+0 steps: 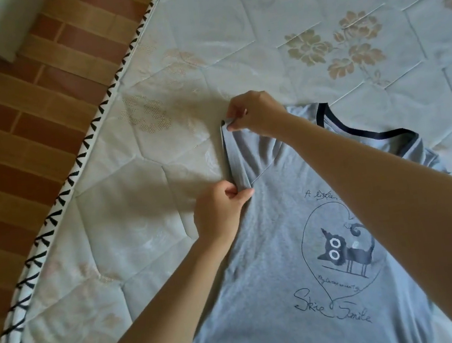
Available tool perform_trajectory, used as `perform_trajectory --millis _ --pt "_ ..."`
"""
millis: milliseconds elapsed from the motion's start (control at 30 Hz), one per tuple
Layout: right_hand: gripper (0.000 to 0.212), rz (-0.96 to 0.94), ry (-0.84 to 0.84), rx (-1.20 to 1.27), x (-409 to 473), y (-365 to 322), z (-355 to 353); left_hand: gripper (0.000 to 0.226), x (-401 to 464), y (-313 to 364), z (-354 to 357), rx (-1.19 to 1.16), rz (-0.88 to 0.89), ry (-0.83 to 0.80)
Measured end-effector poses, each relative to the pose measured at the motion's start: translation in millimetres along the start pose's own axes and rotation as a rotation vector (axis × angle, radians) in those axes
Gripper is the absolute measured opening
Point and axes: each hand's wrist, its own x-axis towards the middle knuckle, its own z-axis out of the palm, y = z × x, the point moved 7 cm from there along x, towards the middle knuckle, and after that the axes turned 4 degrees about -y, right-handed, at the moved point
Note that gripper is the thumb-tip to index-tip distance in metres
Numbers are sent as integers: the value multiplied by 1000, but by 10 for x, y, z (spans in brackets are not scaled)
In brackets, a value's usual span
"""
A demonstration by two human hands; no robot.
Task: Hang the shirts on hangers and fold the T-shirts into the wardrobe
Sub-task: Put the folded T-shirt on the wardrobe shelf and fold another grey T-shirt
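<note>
Both hands pinch the sleeve (235,156) of the grey T-shirt (271,251) (print up): right hand (254,113) at its far end, left hand (220,212) nearer. The body lies rightward of both grips, probably where the fold goes.

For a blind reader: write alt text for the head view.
Both hands pinch one sleeve of a grey T-shirt lying print-up on a quilted mattress: left hand nearer, right hand at the sleeve's end. Brick-patterned floor lies left.

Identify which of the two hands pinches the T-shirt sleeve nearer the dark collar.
The right hand: it pinches the sleeve's far corner, while the left hand grips lower on the T-shirt.
</note>
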Motion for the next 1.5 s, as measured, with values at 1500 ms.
perform_trajectory --millis 1500 --pt "25 297 37 298 -353 369 -271 33 -268 312 388 530 767 303"
